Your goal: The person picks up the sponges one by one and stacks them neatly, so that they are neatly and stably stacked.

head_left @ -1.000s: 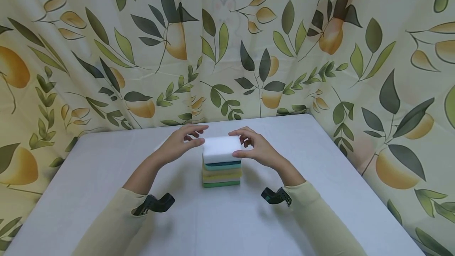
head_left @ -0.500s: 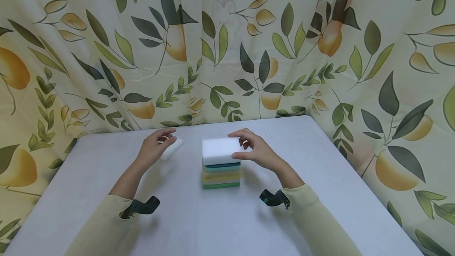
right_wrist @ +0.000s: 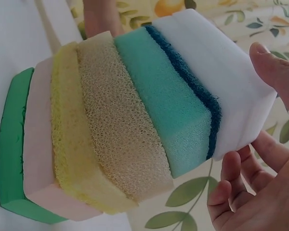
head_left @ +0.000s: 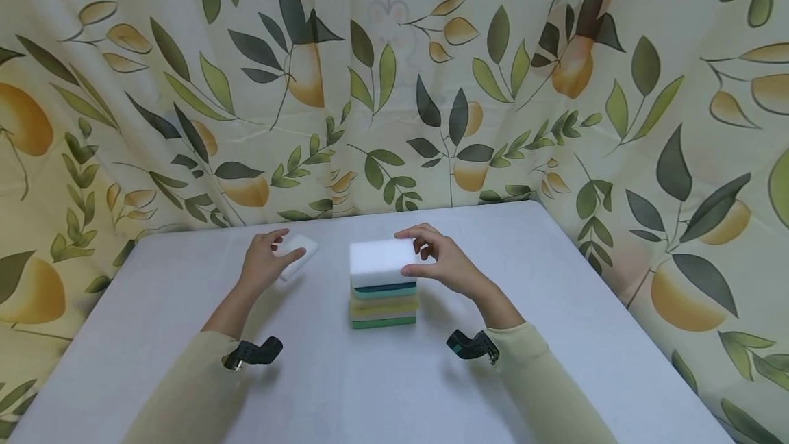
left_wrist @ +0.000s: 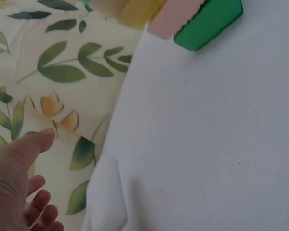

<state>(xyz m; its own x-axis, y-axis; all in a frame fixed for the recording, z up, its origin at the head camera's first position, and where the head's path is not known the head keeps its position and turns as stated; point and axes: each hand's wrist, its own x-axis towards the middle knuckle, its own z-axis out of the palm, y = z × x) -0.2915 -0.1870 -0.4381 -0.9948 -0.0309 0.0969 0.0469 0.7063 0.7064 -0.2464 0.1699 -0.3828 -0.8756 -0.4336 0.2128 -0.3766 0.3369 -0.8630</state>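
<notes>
A stack of sponges stands upright mid-table. In the right wrist view it runs from a green sponge (right_wrist: 12, 149) at the bottom through pink (right_wrist: 38, 139), yellow (right_wrist: 70, 130) and porous beige (right_wrist: 118, 115) to teal (right_wrist: 164, 101) with a dark blue scouring layer. White sponge (head_left: 379, 262) tops it; a seam there suggests two white layers. My right hand (head_left: 446, 259) holds the top white sponge by its right end, thumb on the near side, fingers on the far side. My left hand (head_left: 261, 262) hovers with loosely bent fingers beside another white sponge (head_left: 303, 241), apparently apart from it.
A white cloth covers the table (head_left: 382, 389). Behind and at both sides hangs a curtain (head_left: 394, 88) printed with leaves and fruit. Dark wrist-worn cameras (head_left: 253, 353) sit at both sleeves.
My left hand has moved left from beside the stack to the white sponge at the back left, then slightly down and forward. The right hand stays at the top of the stack.
</notes>
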